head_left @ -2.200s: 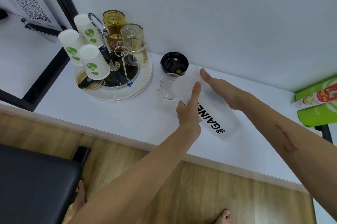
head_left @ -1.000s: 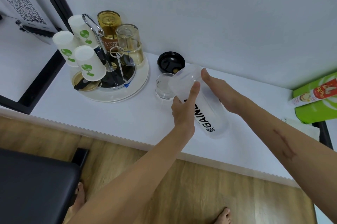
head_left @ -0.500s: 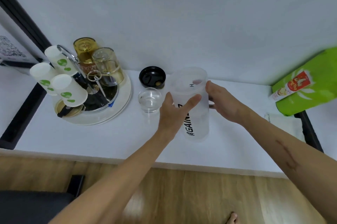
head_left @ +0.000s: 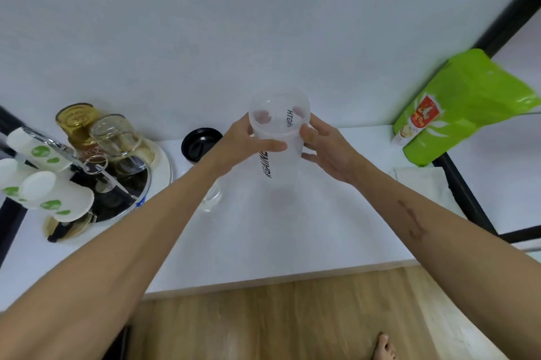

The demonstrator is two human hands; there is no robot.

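Observation:
A clear plastic shaker bottle (head_left: 279,137) with black lettering stands upright over the white counter (head_left: 263,236), its mouth open. My left hand (head_left: 240,143) grips its upper part from the left, thumb across the front. My right hand (head_left: 325,148) holds it from the right, fingers curled around the rim area. A small clear glass (head_left: 212,198) stands on the counter just left of the bottle, mostly hidden behind my left forearm. The bottle's black lid (head_left: 200,143) lies upside down near the wall.
A round tray (head_left: 162,172) at the left carries a rack with white paper cups (head_left: 44,195) and inverted glasses (head_left: 117,140). A green pouch (head_left: 465,104) leans at the right wall, with a white folded cloth (head_left: 421,184) beside it. Wooden floor lies below the counter edge.
The bottle went from tilted over the small glass to upright and moved right, both hands staying on it. The camera view tipped upward and shifted right.

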